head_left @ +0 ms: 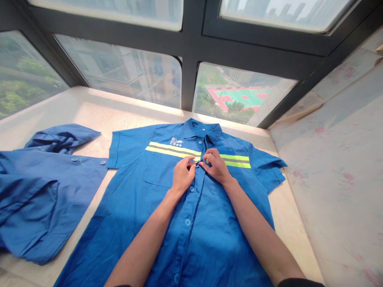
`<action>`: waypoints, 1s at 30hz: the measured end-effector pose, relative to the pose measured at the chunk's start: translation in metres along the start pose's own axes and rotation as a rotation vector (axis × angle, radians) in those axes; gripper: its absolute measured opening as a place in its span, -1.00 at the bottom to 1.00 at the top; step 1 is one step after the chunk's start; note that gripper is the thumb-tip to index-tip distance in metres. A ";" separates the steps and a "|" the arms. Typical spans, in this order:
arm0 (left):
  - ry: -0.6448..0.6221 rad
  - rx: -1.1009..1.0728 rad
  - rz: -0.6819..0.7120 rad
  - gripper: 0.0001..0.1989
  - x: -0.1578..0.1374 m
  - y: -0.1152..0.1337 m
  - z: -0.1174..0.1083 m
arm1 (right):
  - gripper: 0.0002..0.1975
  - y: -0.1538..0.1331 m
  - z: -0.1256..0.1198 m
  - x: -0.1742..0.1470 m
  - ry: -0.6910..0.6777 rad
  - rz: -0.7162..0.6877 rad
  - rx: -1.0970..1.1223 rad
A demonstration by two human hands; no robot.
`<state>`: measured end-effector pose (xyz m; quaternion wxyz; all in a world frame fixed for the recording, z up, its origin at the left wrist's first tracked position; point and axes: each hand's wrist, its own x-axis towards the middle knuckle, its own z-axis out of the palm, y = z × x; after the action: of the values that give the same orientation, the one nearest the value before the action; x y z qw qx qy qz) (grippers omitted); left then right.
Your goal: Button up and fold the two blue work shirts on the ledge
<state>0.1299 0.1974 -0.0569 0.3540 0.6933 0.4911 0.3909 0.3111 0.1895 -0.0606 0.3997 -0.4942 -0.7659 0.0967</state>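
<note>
A blue short-sleeved work shirt lies spread out, front up, its collar toward the window. Yellow-and-grey reflective stripes cross its chest, with white printing above them on the left side. At the placket, level with the stripes, my left hand pinches the edge beside a button. My right hand meets it there, thumb and forefinger closed on the opposite front edge. The fingertips nearly touch and partly hide that button. Further down the placket sit several light blue buttons; one more shows near the collar.
To the left lies another blue garment, rumpled, with buttons along its edge. Both rest on a pale window sill. Dark window frames stand behind, and a flower-patterned wall bounds the right side.
</note>
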 end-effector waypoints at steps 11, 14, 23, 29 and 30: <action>0.041 -0.184 -0.088 -0.73 0.000 0.004 -0.001 | -0.78 -0.011 -0.011 0.006 -0.209 0.269 0.195; 0.040 -0.192 -0.095 -0.74 0.000 0.004 0.000 | -0.77 -0.018 -0.016 0.011 -0.301 0.457 0.295; 0.011 -0.240 -0.095 -0.75 0.000 0.002 0.000 | -0.83 -0.033 -0.016 0.020 -0.363 0.793 0.561; 0.047 -0.169 -0.057 -0.83 0.002 0.004 -0.001 | -0.84 -0.039 -0.007 0.023 -0.261 0.841 0.568; 0.062 -0.158 -0.049 -0.82 0.002 0.003 -0.001 | -0.84 -0.039 -0.006 0.023 -0.264 0.845 0.575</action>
<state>0.1309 0.1985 -0.0534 0.4015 0.6385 0.4864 0.4411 0.2845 0.1877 -0.0231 0.3455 -0.6138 -0.4864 0.5170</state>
